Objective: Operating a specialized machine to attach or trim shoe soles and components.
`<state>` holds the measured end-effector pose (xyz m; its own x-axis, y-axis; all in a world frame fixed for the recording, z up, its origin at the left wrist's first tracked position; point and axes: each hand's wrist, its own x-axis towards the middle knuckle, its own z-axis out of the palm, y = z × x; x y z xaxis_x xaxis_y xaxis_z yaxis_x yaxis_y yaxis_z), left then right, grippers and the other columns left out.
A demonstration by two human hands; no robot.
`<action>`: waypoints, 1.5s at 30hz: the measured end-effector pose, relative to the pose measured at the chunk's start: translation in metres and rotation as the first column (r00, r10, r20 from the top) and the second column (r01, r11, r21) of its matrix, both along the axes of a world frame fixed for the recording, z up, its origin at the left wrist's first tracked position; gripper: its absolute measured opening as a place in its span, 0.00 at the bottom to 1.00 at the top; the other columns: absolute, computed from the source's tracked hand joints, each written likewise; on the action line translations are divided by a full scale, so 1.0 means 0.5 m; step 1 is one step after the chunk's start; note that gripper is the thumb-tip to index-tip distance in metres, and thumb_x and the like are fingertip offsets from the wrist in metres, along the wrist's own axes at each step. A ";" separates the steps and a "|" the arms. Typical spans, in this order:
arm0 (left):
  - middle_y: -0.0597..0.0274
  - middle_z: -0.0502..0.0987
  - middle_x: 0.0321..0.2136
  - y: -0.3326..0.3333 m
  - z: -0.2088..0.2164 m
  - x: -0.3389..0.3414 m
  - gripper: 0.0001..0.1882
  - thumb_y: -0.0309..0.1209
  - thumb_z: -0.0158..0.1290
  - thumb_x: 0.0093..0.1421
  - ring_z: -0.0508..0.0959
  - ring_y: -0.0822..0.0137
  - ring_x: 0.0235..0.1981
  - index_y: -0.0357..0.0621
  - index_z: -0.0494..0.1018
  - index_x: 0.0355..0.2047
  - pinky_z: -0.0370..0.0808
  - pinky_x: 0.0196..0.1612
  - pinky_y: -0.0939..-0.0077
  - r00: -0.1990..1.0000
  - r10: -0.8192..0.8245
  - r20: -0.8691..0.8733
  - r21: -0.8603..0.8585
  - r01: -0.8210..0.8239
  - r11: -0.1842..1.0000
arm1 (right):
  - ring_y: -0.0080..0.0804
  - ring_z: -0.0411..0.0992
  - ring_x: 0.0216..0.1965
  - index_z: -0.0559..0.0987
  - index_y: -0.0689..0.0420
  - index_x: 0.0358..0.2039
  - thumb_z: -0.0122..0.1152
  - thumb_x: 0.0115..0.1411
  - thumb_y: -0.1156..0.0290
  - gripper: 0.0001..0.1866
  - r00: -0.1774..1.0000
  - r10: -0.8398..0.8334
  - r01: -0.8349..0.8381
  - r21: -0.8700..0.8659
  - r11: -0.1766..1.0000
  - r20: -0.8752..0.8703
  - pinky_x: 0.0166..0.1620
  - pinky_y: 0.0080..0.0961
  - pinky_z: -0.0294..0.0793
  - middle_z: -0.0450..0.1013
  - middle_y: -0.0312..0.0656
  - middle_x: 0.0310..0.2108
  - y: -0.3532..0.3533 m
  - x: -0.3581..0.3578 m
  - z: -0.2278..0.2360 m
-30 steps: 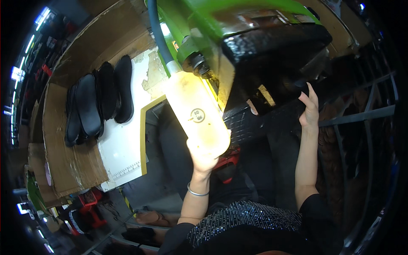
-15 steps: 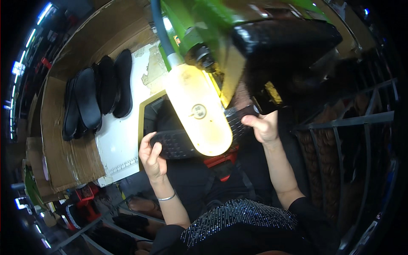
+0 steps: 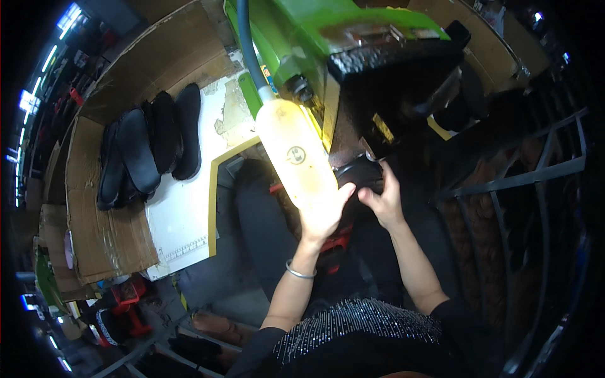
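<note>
A black shoe sole [image 3: 359, 173] is at the work end of a green machine [image 3: 299, 28], partly hidden by the lamp and my hands. My right hand [image 3: 386, 200] grips its right side, with the thumb toward me and the fingers reaching round the edge. On the near left, my left hand [image 3: 322, 217] has its thumb against the sole. The fingers of that hand are mostly hidden and washed out by bright light. Directly above it hangs a pale yellow oblong lamp [image 3: 295, 154] on a blue-grey flexible neck.
At the left, several black soles [image 3: 140, 151] lean in an open cardboard box [image 3: 94, 189] on a white table [image 3: 183, 220] with a yellow edge. A metal rack [image 3: 510, 181] with brown items stands at the right. A red frame [image 3: 129, 302] is at the lower left.
My left hand has moved right, from the sole's left end to a place beside my right hand. The sole has turned and its long textured underside no longer shows. My view has shifted slightly.
</note>
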<state>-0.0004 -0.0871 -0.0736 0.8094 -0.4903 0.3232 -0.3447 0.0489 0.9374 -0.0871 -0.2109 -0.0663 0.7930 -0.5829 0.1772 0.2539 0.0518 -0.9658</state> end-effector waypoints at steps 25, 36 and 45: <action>0.60 0.76 0.33 0.043 0.035 -0.014 0.15 0.15 0.58 0.51 0.75 0.74 0.33 0.32 0.70 0.40 0.73 0.39 0.83 0.962 -0.077 -0.263 -0.213 0.020 0.977 | 0.33 0.76 0.26 0.67 0.66 0.50 0.56 0.52 0.80 0.23 0.979 -0.058 0.156 0.531 0.833 -0.197 0.18 0.26 0.76 0.74 0.47 0.36 0.019 -0.301 -0.104; 0.53 0.76 0.39 0.133 0.071 0.047 0.20 0.15 0.60 0.46 0.77 0.67 0.38 0.26 0.71 0.41 0.73 0.46 0.75 0.944 -0.170 -0.282 -0.233 0.104 0.967 | 0.15 0.67 0.15 0.71 0.65 0.40 0.60 0.54 0.74 0.14 0.984 -0.049 0.064 0.084 0.994 -0.170 0.12 0.10 0.62 0.72 0.37 0.24 -0.172 -0.106 0.116; 0.56 0.77 0.33 0.281 0.015 0.082 0.13 0.17 0.58 0.50 0.77 0.70 0.33 0.32 0.71 0.37 0.73 0.42 0.78 0.772 -0.137 -0.621 -0.380 -0.144 0.914 | 0.17 0.71 0.21 0.73 0.65 0.37 0.64 0.51 0.77 0.14 0.948 0.268 -0.263 0.055 0.963 -0.174 0.19 0.11 0.70 0.74 0.40 0.28 -0.051 -0.004 0.152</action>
